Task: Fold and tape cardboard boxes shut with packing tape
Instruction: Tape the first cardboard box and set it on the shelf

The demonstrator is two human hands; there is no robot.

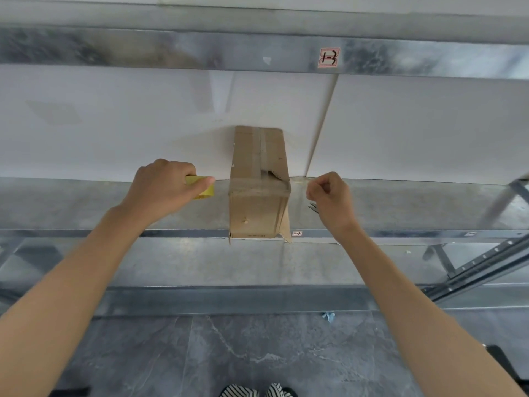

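Note:
A narrow brown cardboard box (259, 179) stands on the white shelf board (114, 124), its near end hanging over the metal front rail. Clear tape runs along its top seam and a band of tape crosses its near top edge; the cardboard is torn by the seam. My left hand (163, 187) grips a yellow-cored roll of packing tape (203, 189) just left of the box. My right hand (329, 196) is right of the box, its fingers pinching the clear tape strip (299, 181) that stretches across the box.
A metal shelf rail (143, 207) runs across in front of the board, with a second rail above carrying a red-and-white label (329, 57). Scissors (313, 207) lie partly hidden behind my right hand. Grey tiled floor and striped footwear (257, 391) show below.

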